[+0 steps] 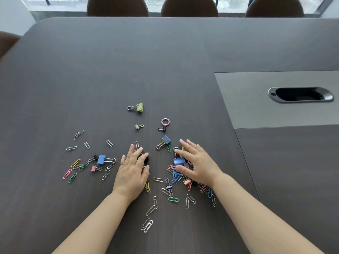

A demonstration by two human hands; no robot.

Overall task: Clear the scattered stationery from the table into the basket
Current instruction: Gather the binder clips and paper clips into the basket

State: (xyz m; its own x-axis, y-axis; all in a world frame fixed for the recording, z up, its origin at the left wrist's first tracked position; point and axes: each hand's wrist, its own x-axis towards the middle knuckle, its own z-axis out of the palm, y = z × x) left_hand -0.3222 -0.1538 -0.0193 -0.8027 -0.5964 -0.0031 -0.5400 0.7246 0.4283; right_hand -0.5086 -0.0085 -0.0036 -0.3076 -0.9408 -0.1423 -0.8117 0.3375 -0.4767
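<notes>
Nearest to us, between our forearms, a pair of silver paper clips [147,225] lies on the dark counter [110,70], with more silver clips and a green paper clip [173,199] a little farther up, just short of our wrists. A small black binder clip [168,184] sits in the gap between our hands.

Our left hand [132,171] rests palm down on the counter, fingers loosely spread, covering some dark clips and a few paper clips; we cannot tell whether it grips anything. Our right hand [196,163] is also palm down with fingers spread wide, laid over a dense heap of coloured clips; a blue binder clip [178,161] sits between its thumb and forefinger, touching them, though a real pinch is not clear.

To the left of our left hand lie another blue binder clip with long handles [103,159], a small pink binder clip [95,168], and scattered pink, yellow, green and silver paper clips.

Just beyond our fingertips, a third blue binder clip [166,140] lies on a yellow and a green clip. Farther off we see a tiny black clip [162,128], a pink ring [165,122], a small olive binder clip [138,126] and, beyond it, a larger olive binder clip [138,107].

Well off to the right of our right hand is an oval cable port [300,94] in a grey panel. At the far edge stand three chair backs [189,7].
</notes>
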